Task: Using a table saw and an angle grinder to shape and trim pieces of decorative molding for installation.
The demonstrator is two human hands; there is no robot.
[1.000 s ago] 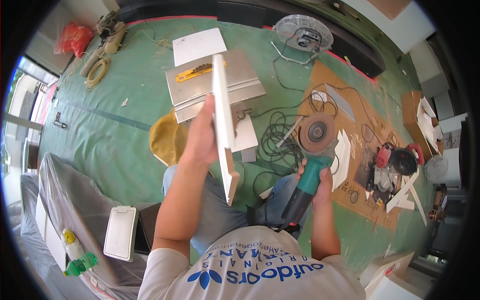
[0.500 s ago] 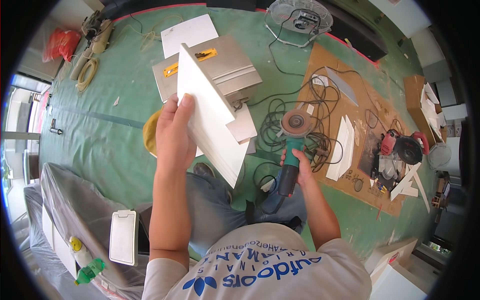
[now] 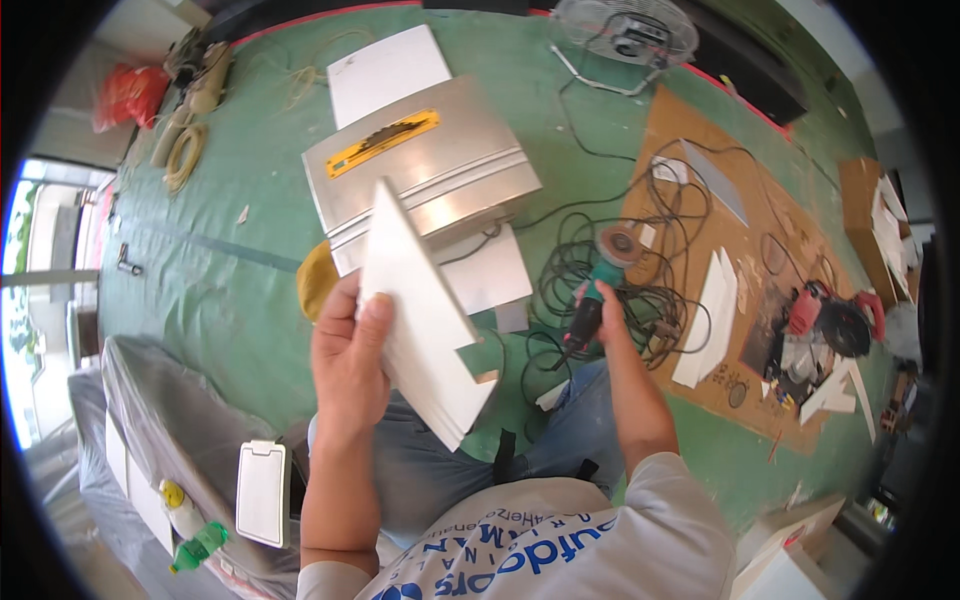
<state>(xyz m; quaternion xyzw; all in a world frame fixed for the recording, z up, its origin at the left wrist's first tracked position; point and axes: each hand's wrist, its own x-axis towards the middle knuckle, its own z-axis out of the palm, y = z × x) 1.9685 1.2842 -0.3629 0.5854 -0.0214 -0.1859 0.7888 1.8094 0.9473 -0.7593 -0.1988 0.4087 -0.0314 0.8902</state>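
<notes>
My left hand [image 3: 350, 350] grips a long white board [image 3: 420, 335] with a notched corner, thumb on its face, tilted in front of the steel saw table [image 3: 460, 140] with its yellow blade insert. My right hand [image 3: 600, 310] is closed on the handle of a teal-and-black angle grinder [image 3: 605, 272], stretched out over coiled black cables [image 3: 560, 250]. The grinder's disc faces up; whether the grinder rests on the floor, I cannot tell. A yellow cloth item [image 3: 312, 282] lies behind my left hand, partly hidden.
Cardboard [image 3: 760, 230] at right holds white offcuts [image 3: 710, 315] and a red power saw [image 3: 825, 320]. A fan [image 3: 625, 40] stands at the back. Left are plastic-covered items [image 3: 140, 365], a green bottle [image 3: 200, 545], a hose [image 3: 185, 160] and red bags [image 3: 135, 95].
The board has swung from edge-on to showing its face and now sits lower. My right hand has moved the grinder forward, away from my body, toward the cable coils.
</notes>
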